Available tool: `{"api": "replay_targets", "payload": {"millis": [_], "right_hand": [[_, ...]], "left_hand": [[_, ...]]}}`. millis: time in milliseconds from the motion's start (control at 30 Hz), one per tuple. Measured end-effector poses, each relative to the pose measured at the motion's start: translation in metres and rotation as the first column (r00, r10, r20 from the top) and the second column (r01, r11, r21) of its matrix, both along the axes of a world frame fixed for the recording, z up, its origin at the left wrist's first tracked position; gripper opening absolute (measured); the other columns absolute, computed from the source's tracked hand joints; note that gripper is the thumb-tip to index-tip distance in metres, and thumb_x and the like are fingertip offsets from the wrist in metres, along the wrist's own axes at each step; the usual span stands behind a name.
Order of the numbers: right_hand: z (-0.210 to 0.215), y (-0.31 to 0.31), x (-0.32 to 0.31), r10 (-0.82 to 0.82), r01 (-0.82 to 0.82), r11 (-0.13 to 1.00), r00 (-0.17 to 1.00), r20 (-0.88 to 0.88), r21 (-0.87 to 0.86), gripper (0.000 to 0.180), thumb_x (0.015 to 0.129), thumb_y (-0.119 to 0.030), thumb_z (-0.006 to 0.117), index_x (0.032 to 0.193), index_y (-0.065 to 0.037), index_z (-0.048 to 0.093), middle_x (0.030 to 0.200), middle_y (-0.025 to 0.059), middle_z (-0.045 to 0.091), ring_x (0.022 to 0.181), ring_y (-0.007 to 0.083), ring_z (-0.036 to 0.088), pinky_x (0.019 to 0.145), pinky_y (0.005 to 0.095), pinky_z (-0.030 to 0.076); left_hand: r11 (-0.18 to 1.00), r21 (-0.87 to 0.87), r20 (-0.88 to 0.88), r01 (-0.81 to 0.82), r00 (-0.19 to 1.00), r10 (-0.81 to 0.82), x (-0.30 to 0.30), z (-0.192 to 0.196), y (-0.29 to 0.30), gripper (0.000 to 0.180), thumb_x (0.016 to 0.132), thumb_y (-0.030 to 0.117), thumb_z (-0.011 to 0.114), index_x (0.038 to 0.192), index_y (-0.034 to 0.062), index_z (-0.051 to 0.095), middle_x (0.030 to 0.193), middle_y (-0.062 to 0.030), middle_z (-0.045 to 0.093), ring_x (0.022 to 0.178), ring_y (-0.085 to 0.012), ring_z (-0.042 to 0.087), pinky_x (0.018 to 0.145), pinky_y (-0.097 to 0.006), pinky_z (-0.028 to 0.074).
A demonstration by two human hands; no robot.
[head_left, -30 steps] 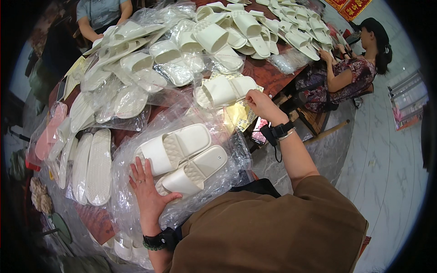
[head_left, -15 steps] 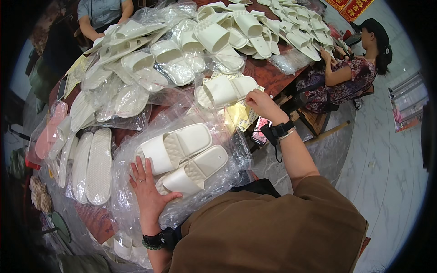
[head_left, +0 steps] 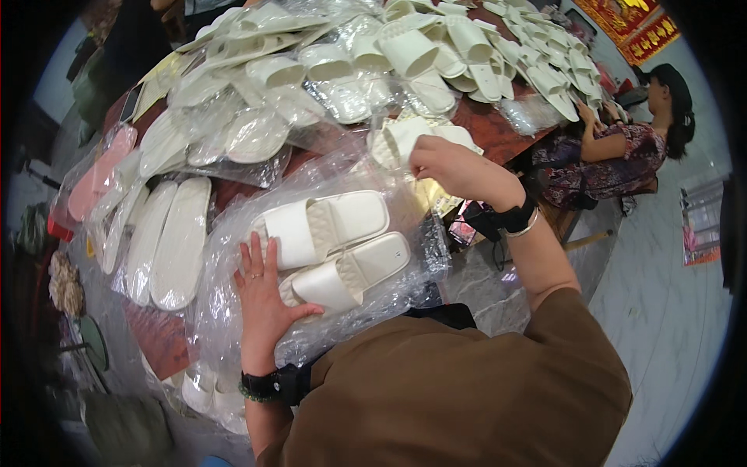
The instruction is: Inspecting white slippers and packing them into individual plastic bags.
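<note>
A pair of cream slide slippers [head_left: 331, 245] lies side by side inside a clear plastic bag [head_left: 233, 233] on a dark wooden table [head_left: 486, 132]. My left hand [head_left: 264, 300] rests flat on the bag, fingers spread, its thumb against the nearer slipper's toe. My right hand [head_left: 455, 167] is farther back, fingers pinched on the crinkled far end of the bag, just in front of another bagged cream pair [head_left: 405, 140].
Many bagged white slippers cover the table's far half [head_left: 405, 47]. White insoles [head_left: 167, 241] and a pink pair [head_left: 97, 175] lie at the left. A seated person [head_left: 622, 148] works at the table's far right. Tiled floor shows at the right.
My right hand has kept its pinch on the bag's far end, shifting slightly. My left hand stays flat on the bag.
</note>
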State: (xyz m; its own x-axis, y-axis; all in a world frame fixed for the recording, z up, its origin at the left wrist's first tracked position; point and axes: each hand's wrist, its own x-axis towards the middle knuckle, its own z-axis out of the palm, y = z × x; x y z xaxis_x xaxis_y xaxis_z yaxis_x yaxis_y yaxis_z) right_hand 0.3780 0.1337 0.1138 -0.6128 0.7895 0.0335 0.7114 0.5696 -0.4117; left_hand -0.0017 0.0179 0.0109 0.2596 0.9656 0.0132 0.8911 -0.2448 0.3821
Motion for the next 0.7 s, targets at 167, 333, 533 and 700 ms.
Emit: {"api": "replay_targets", "payload": {"millis": [167, 333, 533, 700], "right_hand": [[-0.001, 0.013, -0.059, 0.441, -0.446, 0.894, 0.893, 0.092, 0.045, 0.008, 0.083, -0.005, 0.060, 0.090, -0.001, 0.057, 0.094, 0.0133, 0.055, 0.092, 0.0330, 0.057, 0.079, 0.0424, 0.047], [-0.010, 0.014, -0.104, 0.538, -0.556, 0.824, 0.828, 0.160, 0.107, 0.015, 0.090, -0.016, 0.052, 0.094, -0.001, 0.054, 0.090, 0.0132, 0.052, 0.087, 0.0317, 0.056, 0.076, 0.0408, 0.047], [-0.030, 0.017, -0.122, 0.613, -0.660, 0.715, 0.751, 0.245, 0.231, 0.014, 0.089, -0.015, 0.054, 0.094, -0.002, 0.057, 0.092, 0.0103, 0.054, 0.088, 0.0284, 0.058, 0.079, 0.0393, 0.048], [-0.038, 0.017, -0.126, 0.522, -0.568, 0.805, 0.815, 0.250, 0.171, 0.013, 0.086, -0.013, 0.059, 0.095, -0.004, 0.059, 0.095, 0.0088, 0.057, 0.094, 0.0267, 0.061, 0.081, 0.0391, 0.048]], "left_hand": [[1.000, 0.024, 0.016, 0.007, 1.000, -0.008, -0.001, -0.001, -0.001, 0.146, 0.044, 0.083, 0.072, 0.158, 0.0070, 0.023, 0.166, -0.0204, 0.014, 0.153, -0.0444, 0.010, 0.117, -0.066, 0.009], [1.000, 0.006, 0.018, -0.004, 1.000, 0.004, -0.002, 0.002, -0.003, 0.145, 0.044, 0.081, 0.074, 0.159, 0.0093, 0.022, 0.166, -0.0196, 0.014, 0.153, -0.0433, 0.010, 0.117, -0.066, 0.009], [1.000, -0.022, 0.049, -0.009, 0.999, 0.010, 0.000, 0.004, -0.003, 0.145, 0.042, 0.075, 0.079, 0.160, 0.0127, 0.022, 0.167, -0.0182, 0.014, 0.153, -0.0427, 0.009, 0.116, -0.068, 0.011], [1.000, -0.026, 0.028, -0.007, 1.000, 0.008, 0.002, 0.005, -0.002, 0.146, 0.041, 0.074, 0.080, 0.159, 0.0113, 0.022, 0.167, -0.0182, 0.013, 0.153, -0.0425, 0.009, 0.117, -0.067, 0.011]]}}
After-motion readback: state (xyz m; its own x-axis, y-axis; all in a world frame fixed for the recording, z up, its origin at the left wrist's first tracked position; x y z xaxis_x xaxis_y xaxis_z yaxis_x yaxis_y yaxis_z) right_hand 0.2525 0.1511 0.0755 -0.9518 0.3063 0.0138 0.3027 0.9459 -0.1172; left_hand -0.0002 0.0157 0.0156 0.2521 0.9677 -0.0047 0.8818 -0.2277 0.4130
